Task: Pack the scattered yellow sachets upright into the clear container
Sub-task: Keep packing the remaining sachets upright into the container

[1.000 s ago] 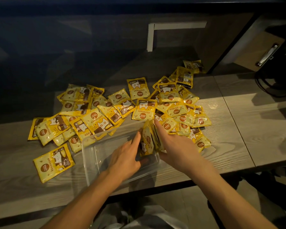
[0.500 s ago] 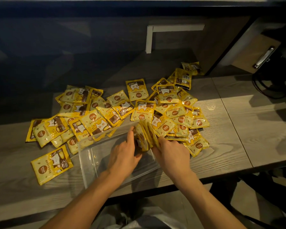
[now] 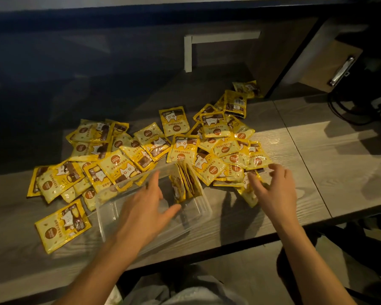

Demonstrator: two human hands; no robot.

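A clear rectangular container (image 3: 110, 208) lies on the wooden table near its front edge. Several yellow sachets (image 3: 185, 183) stand upright against its right end wall. My left hand (image 3: 145, 208) hovers over the container with fingers spread and holds nothing. My right hand (image 3: 273, 190) reaches over loose yellow sachets (image 3: 246, 181) to the right of the container, its fingers resting on them. Many more scattered sachets (image 3: 128, 164) lie flat behind and to the left of the container. One single sachet (image 3: 63, 224) lies alone at the front left.
The table's front edge (image 3: 229, 247) runs just below the container. A seam in the tabletop (image 3: 301, 157) lies to the right of the pile. A dark cable (image 3: 348, 113) curls at the far right. A cabinet with a metal handle (image 3: 341, 71) stands behind.
Both hands have let go of the bundle of sachets, which now stands in the container's right end. My right hand has moved right onto the loose sachets; my left hand has opened.
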